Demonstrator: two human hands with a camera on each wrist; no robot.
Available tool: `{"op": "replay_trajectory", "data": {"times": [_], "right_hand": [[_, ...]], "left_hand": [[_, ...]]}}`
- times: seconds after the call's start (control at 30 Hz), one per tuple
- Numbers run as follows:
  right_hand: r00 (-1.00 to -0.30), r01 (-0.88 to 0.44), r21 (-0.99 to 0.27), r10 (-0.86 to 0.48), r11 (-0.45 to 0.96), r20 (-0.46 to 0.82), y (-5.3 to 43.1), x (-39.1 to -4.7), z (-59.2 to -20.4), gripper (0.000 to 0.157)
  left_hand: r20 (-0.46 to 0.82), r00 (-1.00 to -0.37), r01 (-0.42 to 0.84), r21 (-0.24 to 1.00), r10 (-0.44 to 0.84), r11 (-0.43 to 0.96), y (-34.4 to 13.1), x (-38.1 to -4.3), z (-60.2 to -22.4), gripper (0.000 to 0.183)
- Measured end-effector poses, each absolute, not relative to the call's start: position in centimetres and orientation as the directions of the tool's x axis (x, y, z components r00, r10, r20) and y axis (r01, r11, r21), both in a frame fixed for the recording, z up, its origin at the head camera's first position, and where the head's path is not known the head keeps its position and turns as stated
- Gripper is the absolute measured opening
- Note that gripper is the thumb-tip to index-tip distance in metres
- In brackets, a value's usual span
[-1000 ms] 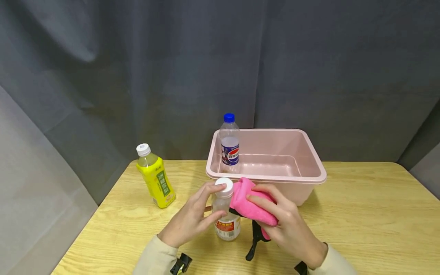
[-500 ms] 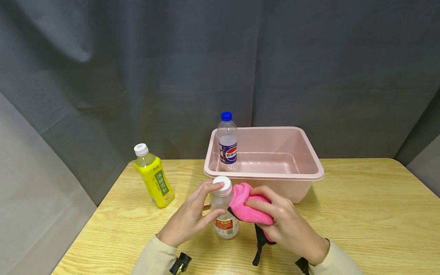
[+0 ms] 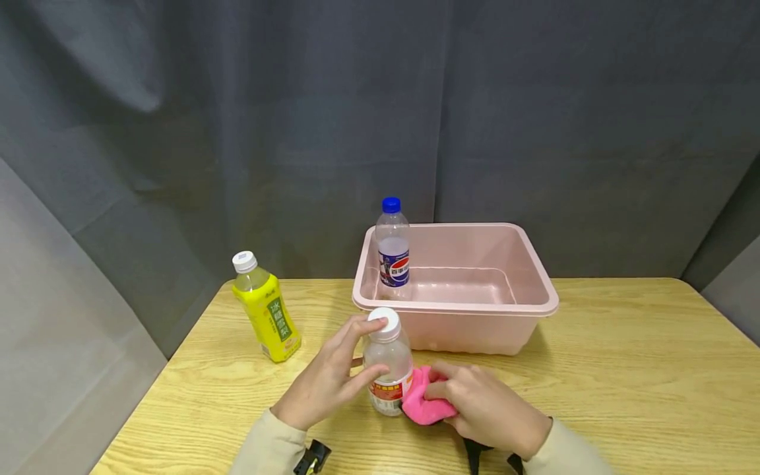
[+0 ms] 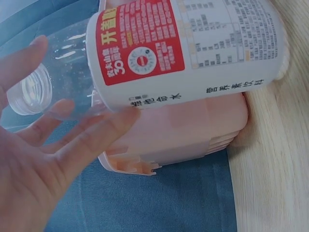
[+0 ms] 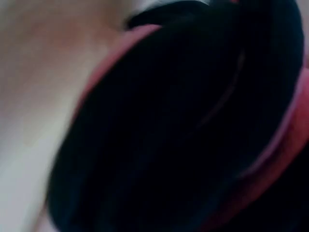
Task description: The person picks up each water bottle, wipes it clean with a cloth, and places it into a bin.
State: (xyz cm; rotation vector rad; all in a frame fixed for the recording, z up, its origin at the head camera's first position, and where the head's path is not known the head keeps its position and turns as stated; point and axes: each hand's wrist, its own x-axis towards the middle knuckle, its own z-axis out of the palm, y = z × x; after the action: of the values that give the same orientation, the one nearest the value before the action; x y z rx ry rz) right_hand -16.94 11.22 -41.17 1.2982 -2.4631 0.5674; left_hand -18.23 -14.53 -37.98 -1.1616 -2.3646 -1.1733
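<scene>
Wooden table (image 3: pixel 635 369) bears red-labelled bottle (image 3: pixel 394 355), gripped by left hand (image 3: pixel 331 377); right hand (image 3: pixel 483 406) clutches pink cloth (image 3: pixel 423 402) beside it, basin (image 3: pixel 469 331) behind.

The head view is evenly lit. In the left wrist view, small glints lie on the bottle (image 4: pixel 186 50). The right wrist view is dim and blurred

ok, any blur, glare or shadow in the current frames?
Right wrist view: dark, badly blurred, mostly pink-and-black fabric cloth; left wrist view: white glints on the clear round plastic bottle, smallest print on its label soft; head view: fairly sharp, sheen inside the pale-pink rectangular plastic bin, soft shadow at its right.
</scene>
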Motion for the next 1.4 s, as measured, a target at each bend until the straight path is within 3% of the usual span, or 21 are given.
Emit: {"op": "replay_trajectory", "data": {"times": [0.13,0.6,0.9,1.17,1.3,1.4], "right_hand": [[-0.563,-0.826,-0.194,-0.759,0.529,0.326,11.1,-17.0,-42.0,0.036],[-0.582,-0.813,-0.219,-0.746,0.539,0.325,11.3,-17.2,-41.7,0.039],[-0.496,-0.830,-0.125,-0.618,0.543,0.610,11.2,-16.9,-39.9,0.044],[-0.424,-0.853,-0.202,-0.415,0.481,0.805,11.0,-16.5,-38.4,0.060],[-0.386,-0.874,-0.233,-0.319,0.426,0.866,10.8,-16.4,-38.4,0.059],[-0.365,-0.883,-0.217,-0.318,0.415,0.875,10.8,-16.4,-38.5,0.060]], "left_hand": [[0.530,-0.646,0.754,0.557,0.549,0.348,-14.5,-18.3,-38.0,0.059],[0.503,-0.665,0.736,0.569,0.553,0.368,-14.7,-18.2,-38.0,0.060],[0.510,-0.655,0.746,0.555,0.558,0.368,-14.6,-18.3,-37.9,0.060],[0.523,-0.651,0.752,0.540,0.549,0.378,-14.8,-18.2,-37.9,0.059],[0.519,-0.650,0.752,0.546,0.555,0.370,-14.7,-18.2,-38.0,0.059],[0.518,-0.650,0.751,0.550,0.556,0.366,-14.6,-18.2,-38.0,0.060]]}}
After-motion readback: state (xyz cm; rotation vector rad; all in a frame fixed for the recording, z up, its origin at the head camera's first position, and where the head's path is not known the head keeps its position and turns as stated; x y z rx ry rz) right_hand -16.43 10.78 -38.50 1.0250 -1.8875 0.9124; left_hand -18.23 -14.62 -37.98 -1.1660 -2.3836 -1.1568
